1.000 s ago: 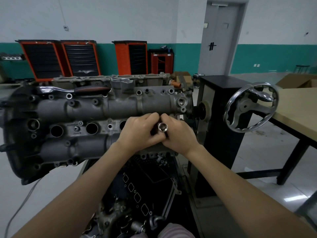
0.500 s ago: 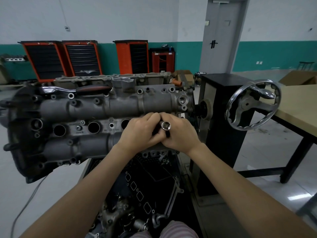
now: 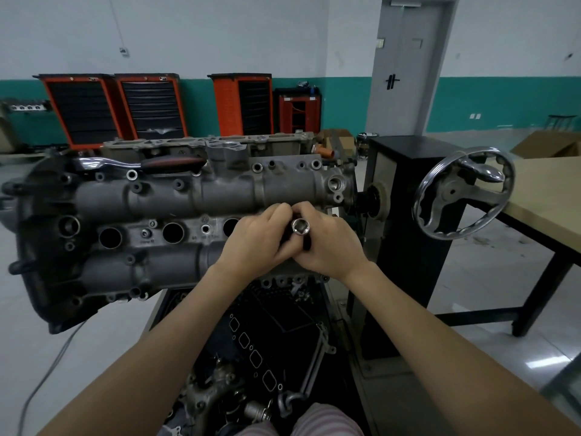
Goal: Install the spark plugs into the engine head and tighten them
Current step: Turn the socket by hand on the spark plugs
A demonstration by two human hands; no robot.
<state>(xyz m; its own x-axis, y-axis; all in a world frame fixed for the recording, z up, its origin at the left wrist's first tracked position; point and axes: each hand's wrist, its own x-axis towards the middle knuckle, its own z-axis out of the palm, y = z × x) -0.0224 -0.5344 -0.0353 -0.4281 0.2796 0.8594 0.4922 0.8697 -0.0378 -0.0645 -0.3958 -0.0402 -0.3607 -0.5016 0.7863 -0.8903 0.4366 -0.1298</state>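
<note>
The grey engine head (image 3: 163, 196) lies on its stand in front of me, with a row of round spark plug holes (image 3: 173, 232) along its middle. My left hand (image 3: 257, 243) and my right hand (image 3: 330, 247) meet over the right end of that row. Together they grip a chrome socket (image 3: 301, 227) whose open end faces me. The dark lower part of the tool is hidden between my fingers. No spark plug shows. A ratchet with a red-black handle (image 3: 169, 163) rests on the top of the head.
A chrome handwheel (image 3: 462, 193) sticks out from the black stand column (image 3: 405, 215) at the right. A wooden table (image 3: 547, 196) stands further right. Loose engine parts lie in a black tray (image 3: 251, 341) below my arms. Orange tool cabinets (image 3: 81, 108) line the back wall.
Both hands have stayed clasped on the socket at the right end of the head. The view has shifted slightly; the socket keeps pointing at me.
</note>
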